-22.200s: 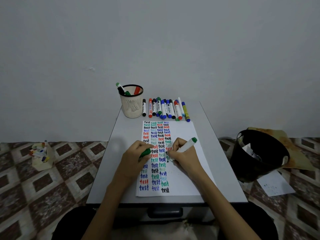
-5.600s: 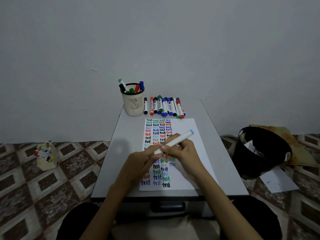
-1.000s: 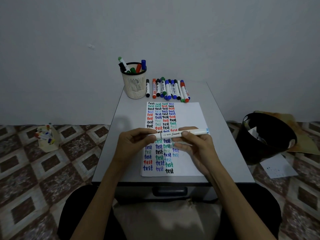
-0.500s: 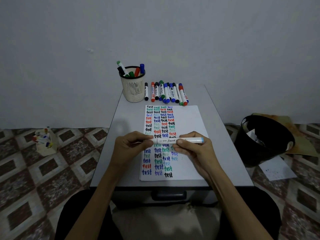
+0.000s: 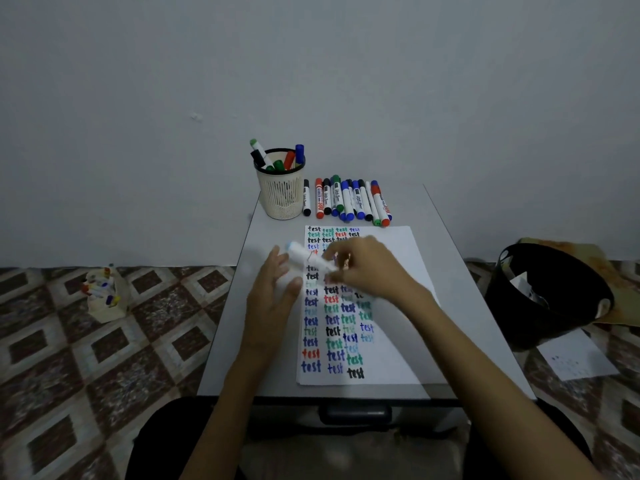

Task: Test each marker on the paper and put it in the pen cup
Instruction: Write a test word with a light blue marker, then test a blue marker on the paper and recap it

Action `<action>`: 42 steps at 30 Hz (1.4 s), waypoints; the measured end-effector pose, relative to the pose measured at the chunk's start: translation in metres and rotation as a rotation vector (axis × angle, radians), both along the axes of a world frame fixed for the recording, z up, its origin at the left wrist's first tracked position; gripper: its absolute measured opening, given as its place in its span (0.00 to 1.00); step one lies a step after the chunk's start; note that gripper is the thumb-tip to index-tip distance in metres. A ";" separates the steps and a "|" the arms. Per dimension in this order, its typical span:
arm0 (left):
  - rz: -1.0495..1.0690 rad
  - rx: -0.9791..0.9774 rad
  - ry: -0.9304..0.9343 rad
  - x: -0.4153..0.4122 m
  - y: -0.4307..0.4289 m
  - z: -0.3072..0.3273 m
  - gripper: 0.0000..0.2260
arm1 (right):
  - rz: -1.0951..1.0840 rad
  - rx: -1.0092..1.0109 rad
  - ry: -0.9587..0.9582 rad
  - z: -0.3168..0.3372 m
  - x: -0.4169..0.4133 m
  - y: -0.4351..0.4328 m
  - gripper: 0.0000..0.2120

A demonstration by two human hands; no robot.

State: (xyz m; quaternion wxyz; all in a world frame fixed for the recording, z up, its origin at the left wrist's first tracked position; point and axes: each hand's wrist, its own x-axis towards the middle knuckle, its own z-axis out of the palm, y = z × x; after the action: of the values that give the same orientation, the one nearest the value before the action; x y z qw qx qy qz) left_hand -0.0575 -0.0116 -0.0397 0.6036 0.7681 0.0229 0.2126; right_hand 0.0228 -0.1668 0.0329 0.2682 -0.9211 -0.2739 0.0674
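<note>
My right hand (image 5: 367, 268) pinches a white marker with a light-blue cap (image 5: 304, 256), blurred, its capped end pointing up and left over the paper. My left hand (image 5: 277, 289) lies beside it with straight fingers, touching or nearly touching the marker's barrel. The white paper (image 5: 398, 306) carries columns of the word "test" in several colours. The beige mesh pen cup (image 5: 281, 194) stands at the table's far left and holds several markers. A row of several markers (image 5: 348, 200) lies to the right of the cup.
The small grey table (image 5: 460, 289) drops off at both sides. A black bin (image 5: 547, 296) stands on the floor at the right, with a loose sheet (image 5: 578, 358) beside it. At the left, on the tiled floor, sits a small holder of pens (image 5: 102, 299).
The marker was held level in both hands; now my right hand alone carries it, swung so the blue end points up and left. My left hand has let go and opened.
</note>
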 end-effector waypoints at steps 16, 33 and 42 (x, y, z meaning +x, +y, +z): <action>-0.005 0.873 0.229 0.009 -0.008 -0.015 0.33 | -0.162 0.383 -0.684 0.069 0.151 0.106 0.38; -0.015 0.831 0.218 0.010 -0.009 -0.014 0.34 | -0.766 0.012 -0.155 -0.031 0.180 -0.018 0.14; -0.010 0.823 0.217 0.009 -0.009 -0.013 0.34 | -0.766 0.236 0.009 -0.042 0.175 -0.043 0.22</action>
State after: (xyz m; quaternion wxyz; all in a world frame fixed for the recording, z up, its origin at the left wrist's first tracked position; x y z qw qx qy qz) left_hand -0.0481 -0.0208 -0.0529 0.2419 0.9630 -0.0040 0.1189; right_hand 0.1979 -0.2094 -0.0090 0.3790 -0.9192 0.0846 -0.0656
